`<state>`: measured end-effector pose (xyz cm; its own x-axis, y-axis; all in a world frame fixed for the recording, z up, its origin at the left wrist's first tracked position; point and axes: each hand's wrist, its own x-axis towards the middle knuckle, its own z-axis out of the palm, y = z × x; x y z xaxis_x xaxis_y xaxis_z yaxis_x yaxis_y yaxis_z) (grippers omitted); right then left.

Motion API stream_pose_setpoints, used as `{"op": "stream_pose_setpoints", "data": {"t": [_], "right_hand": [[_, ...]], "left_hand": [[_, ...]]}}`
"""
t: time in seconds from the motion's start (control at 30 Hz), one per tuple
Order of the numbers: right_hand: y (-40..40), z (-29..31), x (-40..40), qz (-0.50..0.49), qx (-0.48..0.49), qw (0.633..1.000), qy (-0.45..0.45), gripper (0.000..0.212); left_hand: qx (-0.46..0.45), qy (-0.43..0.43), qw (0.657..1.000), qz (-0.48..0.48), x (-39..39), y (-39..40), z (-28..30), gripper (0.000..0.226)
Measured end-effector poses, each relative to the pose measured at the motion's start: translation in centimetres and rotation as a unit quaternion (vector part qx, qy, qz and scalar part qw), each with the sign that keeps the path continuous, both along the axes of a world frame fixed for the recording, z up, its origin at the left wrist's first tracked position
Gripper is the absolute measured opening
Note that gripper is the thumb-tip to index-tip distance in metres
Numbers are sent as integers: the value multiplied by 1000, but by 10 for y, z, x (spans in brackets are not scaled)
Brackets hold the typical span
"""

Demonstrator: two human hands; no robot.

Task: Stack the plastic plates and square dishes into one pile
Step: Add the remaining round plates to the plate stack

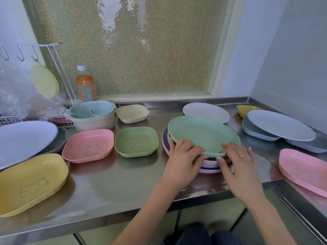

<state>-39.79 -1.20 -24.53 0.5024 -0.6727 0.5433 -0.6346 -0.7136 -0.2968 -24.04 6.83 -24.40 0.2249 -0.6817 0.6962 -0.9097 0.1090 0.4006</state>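
A green round plate tops a pile of pink and purple plates in the middle of the steel counter. My left hand and my right hand both grip the green plate's near rim, fingers over the edge; its near side is raised above the pile. Square dishes lie to the left: green, pink, cream, yellow. A white plate lies behind the pile. At the right are a grey plate, a blue dish, a yellow dish and a pink dish.
A large pale plate rests on a grey one at far left. A lidded pot, a drink bottle and a wire rack with a plastic bag stand at the back left. The counter's front edge runs below my arms.
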Motion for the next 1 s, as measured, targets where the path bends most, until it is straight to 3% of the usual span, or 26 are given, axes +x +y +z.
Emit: {"op": "stream_pose_setpoints", "data": {"t": [0.07, 0.27, 0.37, 0.47, 0.53, 0.67, 1.0], "right_hand": [[0, -2, -3, 1, 9, 1000, 4, 28], [-1, -3, -2, -1, -15, 1000, 26, 32], [-5, -2, -1, 7, -7, 1000, -2, 31], [-12, 0, 2, -3, 49, 992, -121, 26], [-19, 0, 5, -36, 147, 968, -199, 29], [-20, -3, 16, -5, 355, 874, -331, 53], [-31, -10, 43, -6, 333, 867, -370, 56]], "left_hand": [[0, 0, 1000, 3, -2, 1, -2, 13], [-15, 45, 998, 46, 0, 3, -1, 33], [-40, 148, 987, 43, 7, -1, 2, 26], [-35, 266, 962, 52, 19, -12, 6, 30], [-7, 298, 953, 52, 25, -19, 5, 46], [-9, 383, 923, 34, 24, -24, 2, 59], [-8, 373, 925, 71, 33, -41, -3, 69]]}}
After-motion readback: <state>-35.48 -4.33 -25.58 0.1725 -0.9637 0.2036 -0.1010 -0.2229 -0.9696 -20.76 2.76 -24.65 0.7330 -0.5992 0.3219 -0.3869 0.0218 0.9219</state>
